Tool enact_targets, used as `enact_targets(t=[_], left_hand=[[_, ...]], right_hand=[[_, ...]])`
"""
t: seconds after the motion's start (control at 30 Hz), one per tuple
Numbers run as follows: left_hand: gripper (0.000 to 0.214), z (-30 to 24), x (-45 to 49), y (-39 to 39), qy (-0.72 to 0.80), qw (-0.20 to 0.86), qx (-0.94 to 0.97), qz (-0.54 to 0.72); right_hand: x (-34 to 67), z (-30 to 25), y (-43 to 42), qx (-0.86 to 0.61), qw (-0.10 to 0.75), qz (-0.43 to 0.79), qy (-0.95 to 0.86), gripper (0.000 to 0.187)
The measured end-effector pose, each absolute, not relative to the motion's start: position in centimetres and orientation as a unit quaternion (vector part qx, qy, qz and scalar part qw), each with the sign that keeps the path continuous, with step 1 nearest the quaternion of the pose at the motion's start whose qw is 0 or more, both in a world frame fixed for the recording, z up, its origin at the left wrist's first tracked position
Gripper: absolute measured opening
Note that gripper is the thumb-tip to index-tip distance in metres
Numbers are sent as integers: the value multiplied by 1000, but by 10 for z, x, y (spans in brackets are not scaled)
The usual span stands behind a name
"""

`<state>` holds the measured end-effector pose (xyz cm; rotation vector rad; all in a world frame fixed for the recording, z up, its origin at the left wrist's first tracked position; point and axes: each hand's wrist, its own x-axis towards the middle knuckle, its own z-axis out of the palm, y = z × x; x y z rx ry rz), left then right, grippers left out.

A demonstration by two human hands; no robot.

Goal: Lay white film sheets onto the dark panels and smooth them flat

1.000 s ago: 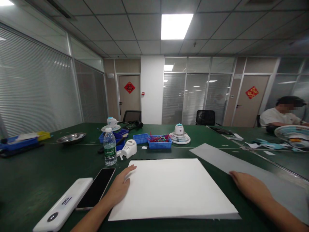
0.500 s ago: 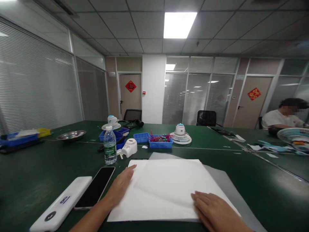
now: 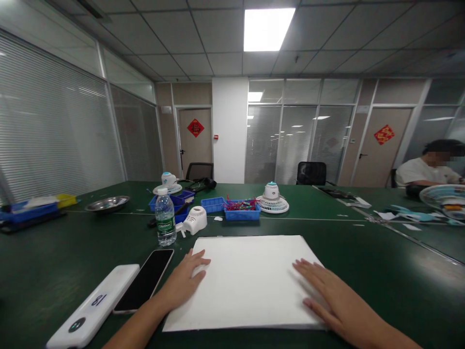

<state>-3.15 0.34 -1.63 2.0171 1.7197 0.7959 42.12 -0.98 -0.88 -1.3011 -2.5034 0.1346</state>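
A large white sheet of paper (image 3: 250, 286), perhaps a stack, lies flat on the green table in front of me. My left hand (image 3: 187, 278) rests on its left edge with fingers apart and nothing held. On the right edge lies my right hand (image 3: 325, 293), its palm down, fingers stretched out and thumb spread. Left of the paper are a black-screened phone (image 3: 145, 281) and a white oblong device (image 3: 94, 305) marked "18". A water bottle (image 3: 165, 218) with a green label stands upright beyond the phone.
A white fan part (image 3: 196, 220) lies beside the bottle. Further back are a blue tray (image 3: 242, 214) of red and purple pieces, a white fan (image 3: 272, 199) and a metal dish (image 3: 107, 204). At the far right sits another person (image 3: 425, 169).
The tilted grey-looking sheet behind the paper no longer shows; the sheets now look aligned. My right hand has moved up and outward to the right edge, fingers spreading. My left-hand fingers have spread.
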Motion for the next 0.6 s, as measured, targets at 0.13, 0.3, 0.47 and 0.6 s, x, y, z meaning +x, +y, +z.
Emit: enact_targets(t=[0.13, 0.3, 0.47, 0.6], left_hand=[[41, -17, -32, 3, 605, 190, 720, 282], [41, -19, -29, 1, 603, 175, 724, 286], [40, -18, -27, -1, 605, 162, 726, 284], [42, -18, -29, -4, 609, 153, 733, 263]], right_hand=[[459, -28, 25, -604, 197, 15, -772, 73], [500, -31, 50, -637, 252, 122, -718, 57], [495, -28, 52, -581, 330, 249, -701, 54], [484, -30, 51, -568, 371, 348, -647, 79]])
